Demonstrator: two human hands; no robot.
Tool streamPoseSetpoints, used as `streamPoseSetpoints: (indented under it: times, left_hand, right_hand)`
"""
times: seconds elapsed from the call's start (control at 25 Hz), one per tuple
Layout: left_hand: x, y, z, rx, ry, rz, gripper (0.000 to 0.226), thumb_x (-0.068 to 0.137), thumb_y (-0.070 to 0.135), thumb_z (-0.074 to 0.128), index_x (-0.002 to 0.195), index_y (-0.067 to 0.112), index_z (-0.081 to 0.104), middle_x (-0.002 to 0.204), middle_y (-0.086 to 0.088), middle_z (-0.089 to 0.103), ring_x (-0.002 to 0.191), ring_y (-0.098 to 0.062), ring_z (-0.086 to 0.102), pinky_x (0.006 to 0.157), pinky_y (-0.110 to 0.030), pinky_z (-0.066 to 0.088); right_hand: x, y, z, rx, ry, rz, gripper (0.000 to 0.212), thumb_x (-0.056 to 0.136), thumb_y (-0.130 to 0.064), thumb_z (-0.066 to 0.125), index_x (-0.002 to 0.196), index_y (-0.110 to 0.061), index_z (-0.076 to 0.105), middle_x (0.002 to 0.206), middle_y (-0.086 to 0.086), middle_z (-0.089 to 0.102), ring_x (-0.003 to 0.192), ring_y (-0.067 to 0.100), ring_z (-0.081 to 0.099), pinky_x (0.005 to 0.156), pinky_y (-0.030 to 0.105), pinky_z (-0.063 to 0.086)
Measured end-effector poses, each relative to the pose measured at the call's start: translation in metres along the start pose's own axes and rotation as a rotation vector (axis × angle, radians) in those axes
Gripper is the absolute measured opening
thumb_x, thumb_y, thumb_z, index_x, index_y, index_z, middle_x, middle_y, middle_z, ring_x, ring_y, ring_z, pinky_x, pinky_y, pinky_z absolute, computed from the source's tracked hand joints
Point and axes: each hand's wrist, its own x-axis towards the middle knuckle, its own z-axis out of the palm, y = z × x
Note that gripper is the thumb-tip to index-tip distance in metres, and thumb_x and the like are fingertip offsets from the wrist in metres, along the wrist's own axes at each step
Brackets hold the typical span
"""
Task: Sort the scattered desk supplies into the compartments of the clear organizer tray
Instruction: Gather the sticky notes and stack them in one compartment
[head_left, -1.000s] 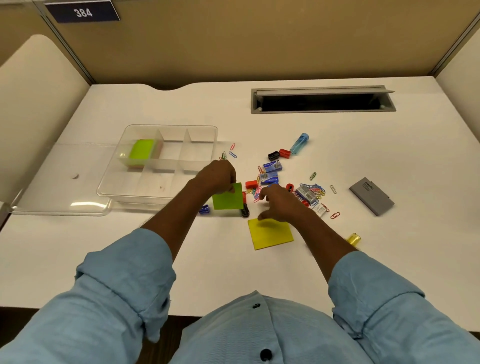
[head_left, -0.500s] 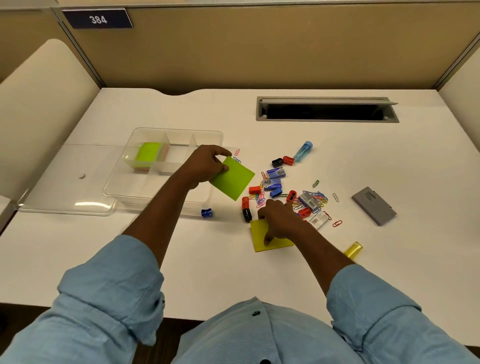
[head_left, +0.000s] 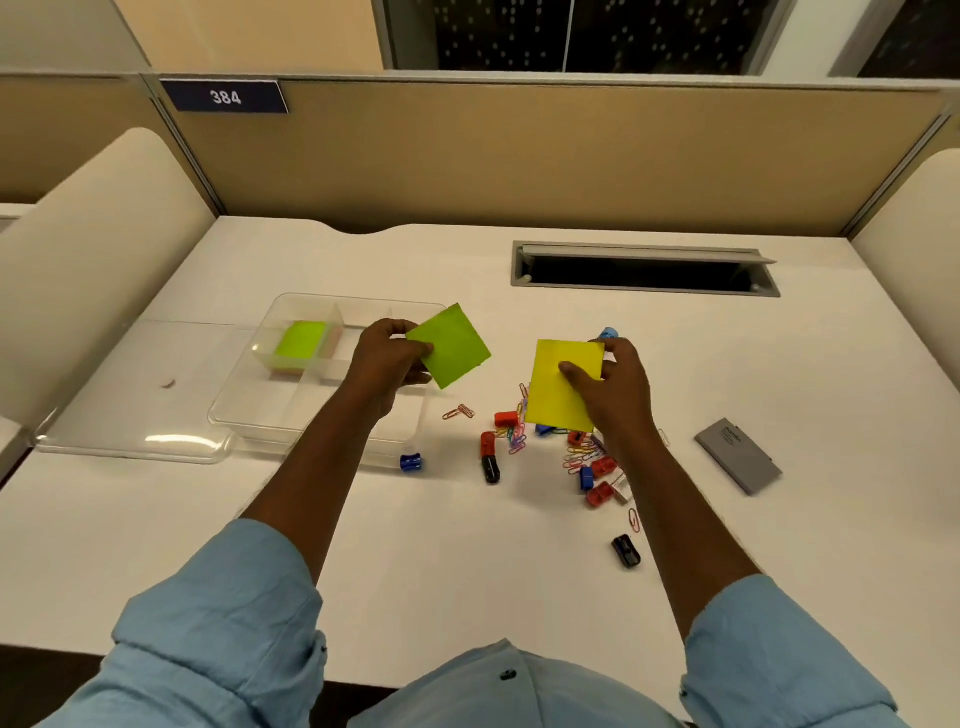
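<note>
Under and just in front of your right hand (head_left: 615, 387) lies a scatter of coloured paper clips (head_left: 582, 452), red and blue sharpeners (head_left: 602, 491) and a black one (head_left: 626, 551) nearer you. A grey flat case (head_left: 737, 462) sits well off to its right. A blue sharpener (head_left: 411, 462) rests against the near wall of the clear organizer tray (head_left: 244, 415), close by your left forearm, and the tray's lid (head_left: 130, 441) lies to its left.

The tray sits under and to the left of your left hand (head_left: 387, 361); its far-left compartment already holds a green sticky pad (head_left: 301, 340).

Your left hand pinches a green sticky pad (head_left: 452, 345) by its edge, raised over the tray's right side. Your right hand is clamped on a yellow sticky pad (head_left: 563, 384), thumb across its face, lifted above the clips.
</note>
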Motion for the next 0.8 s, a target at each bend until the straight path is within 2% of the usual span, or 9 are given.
streamPoseSetpoints:
  times: [0.08, 0.16, 0.24, 0.32, 0.4, 0.56, 0.68, 0.8]
  left_hand:
    - [-0.002, -0.001, 0.004, -0.082, -0.002, -0.009, 0.024, 0.083, -0.004, 0.059, 0.103, 0.006, 0.05, 0.094, -0.018, 0.06, 0.067, -0.025, 0.063, 0.051, -0.026, 0.055]
    - [-0.005, -0.002, 0.012, -0.177, -0.02, -0.018, 0.025, 0.084, -0.006, 0.058, 0.105, 0.006, 0.049, 0.099, -0.02, 0.058, 0.071, -0.026, 0.063, 0.054, -0.028, 0.058]
    - [-0.01, -0.004, 0.02, -0.235, -0.057, -0.014, 0.033, 0.084, -0.008, 0.057, 0.112, 0.008, 0.052, 0.105, -0.021, 0.058, 0.075, -0.028, 0.063, 0.06, -0.032, 0.058]
    - [-0.014, -0.005, 0.027, -0.26, -0.104, 0.003, 0.041, 0.084, -0.009, 0.057, 0.119, 0.01, 0.055, 0.111, -0.021, 0.058, 0.079, -0.029, 0.064, 0.063, -0.033, 0.057]
    - [-0.017, -0.005, 0.03, -0.311, -0.11, 0.025, 0.039, 0.085, -0.008, 0.057, 0.12, 0.009, 0.055, 0.114, -0.021, 0.059, 0.081, -0.029, 0.064, 0.061, -0.031, 0.058]
    - [-0.018, 0.001, 0.023, -0.487, 0.05, 0.061, 0.027, 0.086, -0.002, 0.06, 0.111, 0.009, 0.056, 0.106, -0.018, 0.063, 0.079, -0.028, 0.067, 0.063, -0.031, 0.06]
    - [-0.021, 0.003, 0.019, -0.371, 0.207, 0.23, 0.017, 0.082, 0.0, 0.066, 0.098, 0.008, 0.065, 0.098, -0.016, 0.068, 0.081, -0.025, 0.068, 0.067, -0.028, 0.059]
    - [-0.032, -0.002, 0.028, -0.053, 0.261, 0.576, 0.018, 0.08, -0.001, 0.067, 0.094, 0.01, 0.072, 0.089, -0.008, 0.071, 0.083, -0.017, 0.067, 0.077, -0.027, 0.056]
  right_hand:
    - [0.005, -0.011, -0.003, 0.226, 0.019, 0.116, 0.039, 0.088, -0.023, 0.065, 0.122, -0.017, 0.046, 0.126, 0.008, 0.053, 0.112, 0.03, 0.054, 0.094, 0.051, 0.05]
    - [0.007, -0.02, -0.001, 0.429, -0.015, 0.234, 0.035, 0.092, -0.017, 0.06, 0.124, -0.019, 0.046, 0.13, 0.011, 0.051, 0.113, 0.031, 0.053, 0.092, 0.052, 0.051]
    - [0.006, -0.025, 0.005, 0.527, -0.065, 0.29, 0.036, 0.093, -0.013, 0.057, 0.127, -0.018, 0.046, 0.131, 0.013, 0.049, 0.116, 0.034, 0.052, 0.092, 0.053, 0.051]
    - [0.005, -0.03, 0.011, 0.556, -0.094, 0.297, 0.036, 0.093, -0.012, 0.057, 0.127, -0.016, 0.046, 0.132, 0.014, 0.05, 0.117, 0.035, 0.052, 0.09, 0.053, 0.051]
    - [0.004, -0.034, 0.014, 0.553, -0.072, 0.29, 0.035, 0.094, -0.012, 0.057, 0.126, -0.016, 0.046, 0.13, 0.013, 0.05, 0.116, 0.034, 0.053, 0.088, 0.051, 0.052]
    - [0.008, -0.034, 0.013, 0.481, 0.089, 0.267, 0.034, 0.094, -0.015, 0.057, 0.125, -0.016, 0.044, 0.129, 0.01, 0.05, 0.114, 0.031, 0.053, 0.091, 0.053, 0.051]
    - [0.005, -0.034, 0.018, 0.308, 0.138, 0.193, 0.033, 0.092, -0.018, 0.06, 0.122, -0.017, 0.046, 0.117, 0.005, 0.052, 0.105, 0.026, 0.055, 0.091, 0.051, 0.052]
    - [-0.008, -0.04, 0.037, 0.268, 0.038, 0.117, 0.031, 0.09, -0.016, 0.061, 0.117, -0.025, 0.047, 0.099, -0.003, 0.055, 0.085, 0.017, 0.056, 0.073, 0.041, 0.058]
